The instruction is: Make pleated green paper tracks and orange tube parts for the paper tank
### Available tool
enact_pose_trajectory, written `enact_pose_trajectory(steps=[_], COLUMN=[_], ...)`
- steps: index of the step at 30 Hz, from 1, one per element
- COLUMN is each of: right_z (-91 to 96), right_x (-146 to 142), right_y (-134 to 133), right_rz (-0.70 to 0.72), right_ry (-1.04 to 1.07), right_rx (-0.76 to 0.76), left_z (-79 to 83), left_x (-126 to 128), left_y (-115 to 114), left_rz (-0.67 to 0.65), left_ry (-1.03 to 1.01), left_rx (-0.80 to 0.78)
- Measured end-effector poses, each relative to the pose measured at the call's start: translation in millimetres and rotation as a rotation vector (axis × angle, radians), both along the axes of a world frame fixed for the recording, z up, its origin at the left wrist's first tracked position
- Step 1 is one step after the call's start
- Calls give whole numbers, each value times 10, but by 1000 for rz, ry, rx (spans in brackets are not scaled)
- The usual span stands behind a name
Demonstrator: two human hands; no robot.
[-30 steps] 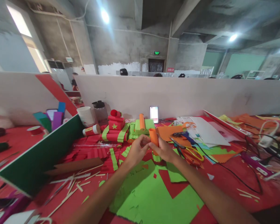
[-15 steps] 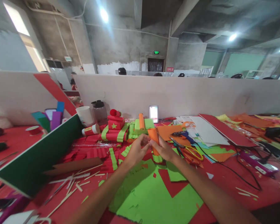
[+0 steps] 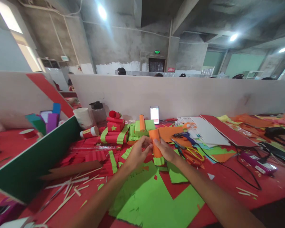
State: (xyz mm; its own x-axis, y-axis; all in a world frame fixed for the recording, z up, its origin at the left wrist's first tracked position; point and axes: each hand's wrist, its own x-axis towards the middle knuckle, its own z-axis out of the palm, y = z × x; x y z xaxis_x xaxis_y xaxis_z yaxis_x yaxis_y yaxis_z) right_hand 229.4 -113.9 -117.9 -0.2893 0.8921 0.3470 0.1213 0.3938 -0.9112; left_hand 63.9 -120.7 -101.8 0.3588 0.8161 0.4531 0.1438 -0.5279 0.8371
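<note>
An upright orange paper roll point(image 3: 156, 146) stands between my hands, its lower end by a fringed light-green strip point(image 3: 159, 161). My right hand point(image 3: 167, 151) grips its right side, the thumb lying across the front. On the opposite side, my left hand point(image 3: 138, 153) has curled fingers, their tips pinching at the roll's left edge. Part of the roll's back is hidden. Beneath the forearms lies a large green sheet point(image 3: 154, 196). Behind the hands, another orange roll point(image 3: 142, 123) rests on a light-green paper block point(image 3: 147, 126).
Scissors with yellow and orange handles point(image 3: 196, 155) and a blue-handled tool point(image 3: 186, 136) lie to the right, near a purple power strip point(image 3: 258, 163). Leftward are red paper rolls with a star point(image 3: 114, 127), thin sticks point(image 3: 66, 196), a white cup point(image 3: 83, 117) and a dark green board point(image 3: 38, 161).
The camera view has shifted slightly, so the scene sits a little further left. The orange roll shows more of its length and stands more upright; both hands stay at it.
</note>
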Motion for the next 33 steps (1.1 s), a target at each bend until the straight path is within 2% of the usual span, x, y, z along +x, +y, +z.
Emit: enact_pose_trajectory(steps=[3,7,12,19,25,33], right_z=[-25,-66,-72,13,46,60], right_x=[26,28,21,15,-1,-23], right_y=[35,74,87,13,-20,-43], right_rz=[8,23,18,-5,52,57], right_ry=[26,88,68,-40,-1,11], right_rx=[-90,-119,-116,-51,-87,-41], left_z=[15,11,-2,10,-13,-16], left_x=[4,1,-8,-41,-28,-21], left_y=[-22,-20,-10,5,-6,-31], left_rz=[11,30,32,48,55,67], left_ry=[30,52,65,107,102,123], left_rx=[34,72,112,170,197,219])
